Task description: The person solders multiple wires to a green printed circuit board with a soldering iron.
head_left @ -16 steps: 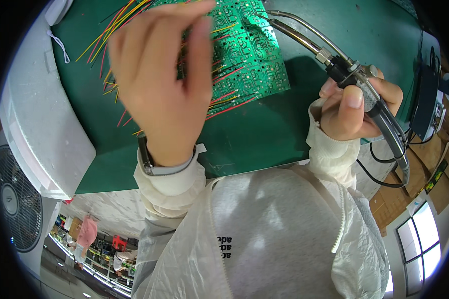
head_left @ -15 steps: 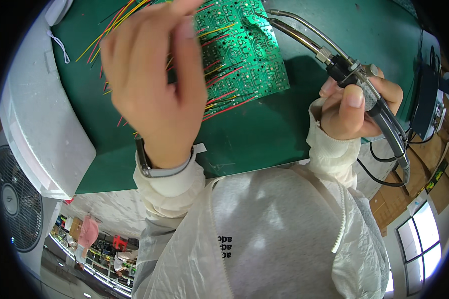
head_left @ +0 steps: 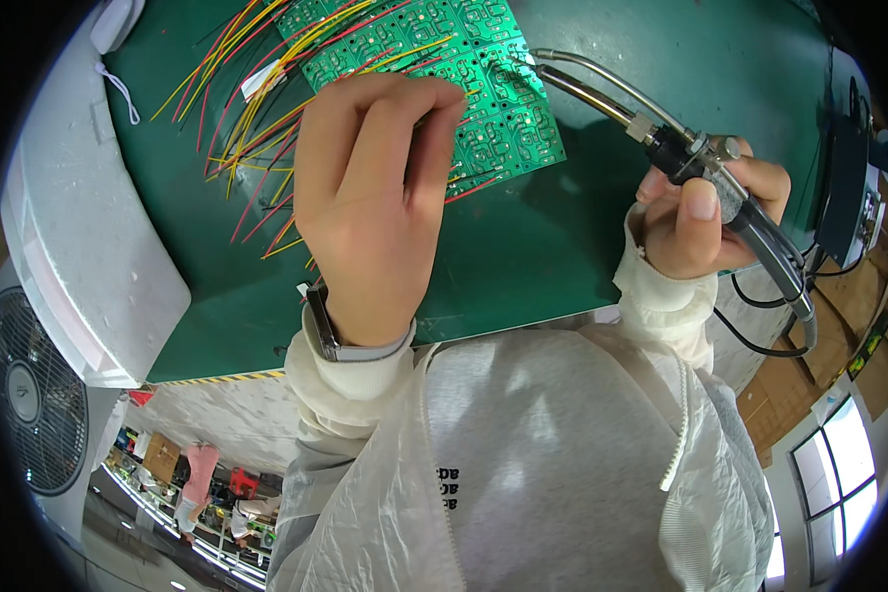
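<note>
A green circuit board (head_left: 523, 118) lies on the green mat, with rows of red, yellow and black wires (head_left: 257, 123) running off its left side. My left hand (head_left: 375, 187), with a dark watch at the wrist, is over the board's lower left part. Its fingers are bent into a pinch; a short yellow wire end (head_left: 472, 93) shows at the fingertips, and the rest is hidden by the hand. In my right hand (head_left: 705, 212) is a soldering iron (head_left: 651, 128) with a curved metal feed tube (head_left: 612, 64) alongside. The iron's tip is at the board's right edge; I cannot tell whether it touches.
A white foam box (head_left: 89, 217) stands along the mat's left side, with a fan (head_left: 39, 395) beyond it. A dark box-shaped device (head_left: 844, 197) sits at the right edge, near black cables (head_left: 760, 340). Cardboard (head_left: 760, 405) lies at lower right. Other people appear far off at lower left.
My left hand has moved down and right, uncovering the board's upper left and more wires; its fingertips are now lower over the board. The board has shifted slightly up and left. The iron barely moved.
</note>
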